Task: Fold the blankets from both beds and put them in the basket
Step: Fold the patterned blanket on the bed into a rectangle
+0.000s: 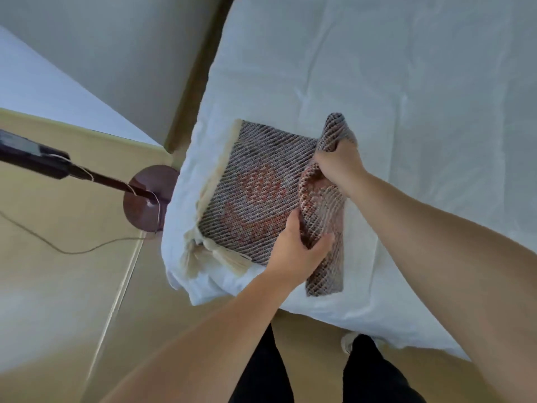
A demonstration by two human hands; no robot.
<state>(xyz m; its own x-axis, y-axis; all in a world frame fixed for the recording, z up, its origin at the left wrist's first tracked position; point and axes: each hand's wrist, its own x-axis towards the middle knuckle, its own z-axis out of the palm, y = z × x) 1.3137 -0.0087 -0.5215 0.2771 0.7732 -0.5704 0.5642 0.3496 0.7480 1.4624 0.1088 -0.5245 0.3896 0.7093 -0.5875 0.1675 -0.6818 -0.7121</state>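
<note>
A woven blanket [255,187] in grey, white and reddish diagonal weave, with cream tassels at its left edge, lies partly folded on the near corner of a white-sheeted bed [392,97]. My left hand [296,245] grips the blanket's raised fold near its lower right. My right hand [337,161] grips the same fold higher up, lifting a bunched flap off the flat part. A narrow strip of blanket hangs down below my left hand. No basket is in view.
A dark floor lamp stand with a round brown base [145,199] and a thin cord stands on the tan floor left of the bed corner. My legs in black trousers [319,373] stand at the bed's near edge. Another white surface shows at far left.
</note>
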